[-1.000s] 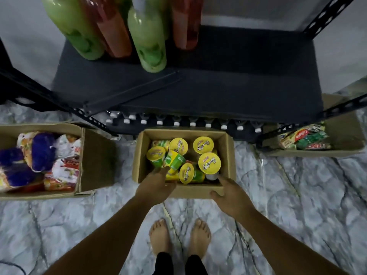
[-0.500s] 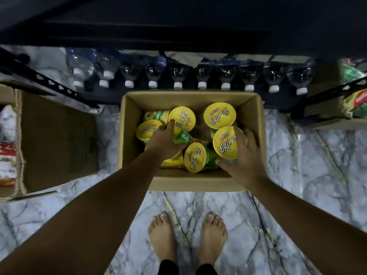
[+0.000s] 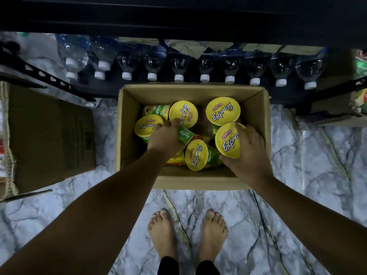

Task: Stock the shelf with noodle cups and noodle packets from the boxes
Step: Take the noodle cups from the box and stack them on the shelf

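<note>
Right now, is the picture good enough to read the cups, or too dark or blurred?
Head view: dim overall, the shelf along the top nearly black. Head view: cup lids in the box sharp, print readable, no glare. Head view: left hand and right hand crisp, no motion blur. Head view: wide-angle bends the edges; packets at far right are murky.

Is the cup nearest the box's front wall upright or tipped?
Tipped: the front cup lies on its side, yellow lid tilted leftward, green wall showing.
</note>
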`<state>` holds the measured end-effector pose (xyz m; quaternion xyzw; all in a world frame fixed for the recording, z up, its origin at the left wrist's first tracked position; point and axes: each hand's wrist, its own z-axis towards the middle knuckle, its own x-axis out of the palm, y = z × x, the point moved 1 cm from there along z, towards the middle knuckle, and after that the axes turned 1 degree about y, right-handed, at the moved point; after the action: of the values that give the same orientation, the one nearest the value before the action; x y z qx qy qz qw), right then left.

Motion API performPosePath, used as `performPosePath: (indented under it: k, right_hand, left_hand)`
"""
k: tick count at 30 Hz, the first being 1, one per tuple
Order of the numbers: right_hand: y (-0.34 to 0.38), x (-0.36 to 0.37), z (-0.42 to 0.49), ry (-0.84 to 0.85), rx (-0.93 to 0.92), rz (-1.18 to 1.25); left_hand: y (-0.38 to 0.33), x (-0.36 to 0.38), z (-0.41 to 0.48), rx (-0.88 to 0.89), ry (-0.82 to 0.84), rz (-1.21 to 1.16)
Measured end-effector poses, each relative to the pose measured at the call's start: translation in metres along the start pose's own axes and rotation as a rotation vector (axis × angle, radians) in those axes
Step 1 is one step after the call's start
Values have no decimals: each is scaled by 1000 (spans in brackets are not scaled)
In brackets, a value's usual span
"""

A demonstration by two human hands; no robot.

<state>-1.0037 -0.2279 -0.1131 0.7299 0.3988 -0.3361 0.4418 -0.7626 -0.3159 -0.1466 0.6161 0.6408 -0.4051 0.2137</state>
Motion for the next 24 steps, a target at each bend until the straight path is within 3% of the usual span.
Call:
performPosePath:
  k: [4, 8, 12, 17, 24]
  right_hand:
    - [8, -9, -5, -72, -94, -95]
    - [25, -14, -8, -201, -306, -141]
    - [49, -7, -4, -92, -485, 42]
    - [82, 24, 17, 170, -300, 171]
    - [89, 67, 59, 402, 12, 131]
  left_hand:
    - [6, 2, -19, -9, -97, -245]
    - [14, 0, -36, -2, -218, -382]
    - [19, -12, -45, -11, -359, -427]
    - [25, -29, -27, 78, -454, -302]
    - [15, -20, -2, 320, -468, -26]
